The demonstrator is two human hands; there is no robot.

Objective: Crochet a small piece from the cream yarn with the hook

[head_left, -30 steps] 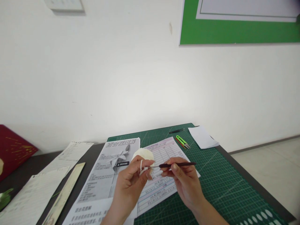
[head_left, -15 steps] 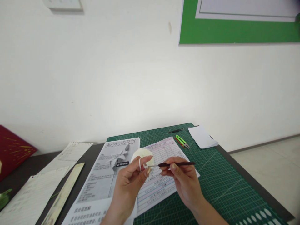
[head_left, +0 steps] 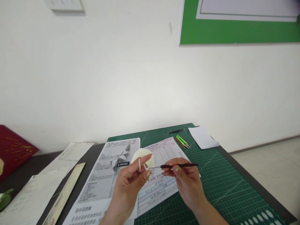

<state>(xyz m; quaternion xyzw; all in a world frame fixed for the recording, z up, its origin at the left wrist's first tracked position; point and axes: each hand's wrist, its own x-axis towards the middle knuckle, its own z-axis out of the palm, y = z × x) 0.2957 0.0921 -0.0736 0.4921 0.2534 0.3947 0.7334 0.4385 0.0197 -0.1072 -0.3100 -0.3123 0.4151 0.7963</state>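
Note:
White yarn (head_left: 140, 165) loops over the raised index finger of my left hand (head_left: 131, 181), whose thumb pinches a small piece of the yarn near the fingertips. My right hand (head_left: 186, 179) grips the dark handle of a crochet hook (head_left: 181, 165) between thumb and fingers. The hook's thin metal shaft points left, its tip at the yarn by my left thumb. The tip itself is too small to make out. Behind my left hand lies a round, cream-coloured ball or disc (head_left: 150, 161), partly hidden by the fingers.
Under my hands are a printed sheet with a flower picture (head_left: 93, 178) and a ruled form (head_left: 161, 190) on a green cutting mat (head_left: 222, 175). Green thread snips (head_left: 181, 141), dark tweezers (head_left: 176, 131) and white paper (head_left: 202, 137) lie beyond. A ruler (head_left: 65, 193) and handwritten sheets (head_left: 35, 190) lie left.
My right hand and the crochet hook have shifted slightly right, away from the left hand. More yarn now shows between the left index finger and thumb.

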